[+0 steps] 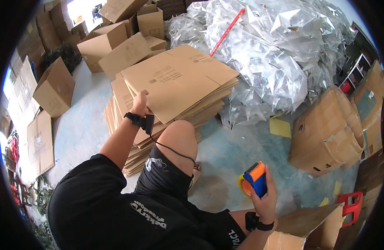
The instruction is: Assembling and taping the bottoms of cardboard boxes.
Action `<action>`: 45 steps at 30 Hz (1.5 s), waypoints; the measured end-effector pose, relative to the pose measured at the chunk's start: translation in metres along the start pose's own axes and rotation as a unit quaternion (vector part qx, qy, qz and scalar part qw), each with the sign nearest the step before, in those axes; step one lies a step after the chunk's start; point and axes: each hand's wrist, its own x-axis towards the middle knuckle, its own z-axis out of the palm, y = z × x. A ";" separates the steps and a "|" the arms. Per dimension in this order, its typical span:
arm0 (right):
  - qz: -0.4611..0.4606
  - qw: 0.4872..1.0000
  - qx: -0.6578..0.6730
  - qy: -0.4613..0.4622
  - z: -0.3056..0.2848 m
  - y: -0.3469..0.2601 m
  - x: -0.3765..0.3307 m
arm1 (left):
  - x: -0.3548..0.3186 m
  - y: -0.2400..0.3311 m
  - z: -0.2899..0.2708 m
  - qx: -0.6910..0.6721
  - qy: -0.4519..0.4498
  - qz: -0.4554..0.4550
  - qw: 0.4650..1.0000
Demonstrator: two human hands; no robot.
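A tall stack of flattened cardboard boxes (133,160) stands in front of me, its layers uneven. My left hand (141,103) is at the near left edge of the top flattened cardboard box (179,81), fingers curled over that edge; the thumb side shows, and the fingertips are partly hidden. Away to the right, my right hand (265,198) grips an orange and blue tape dispenser (256,179) with a yellow roll in it. The dispenser is held up above the floor, apart from the boxes. Both wrists wear black straps with small devices.
Silvery plastic film (263,54) is heaped beyond the stack, with a red strip (228,32) on it. Opened cartons (102,46) lie at the far left. A worn carton (327,133) stands right; an open carton (304,225) and a red stool (352,208) are near it.
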 end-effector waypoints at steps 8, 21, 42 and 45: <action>0.025 0.999 -0.023 0.005 -0.006 -0.010 -0.009 | 0.026 -0.018 0.031 -0.131 -0.128 -0.002 0.983; 0.078 0.994 0.005 0.075 -0.014 -0.008 -0.040 | -0.104 0.067 0.044 -0.101 -0.327 0.299 0.891; 0.133 0.843 0.210 0.477 -0.033 0.026 -0.098 | -0.167 0.057 0.038 -0.105 -0.367 0.459 0.802; 0.126 0.802 0.246 0.530 -0.042 0.026 -0.099 | -0.155 0.039 0.070 -0.078 -0.479 0.428 0.762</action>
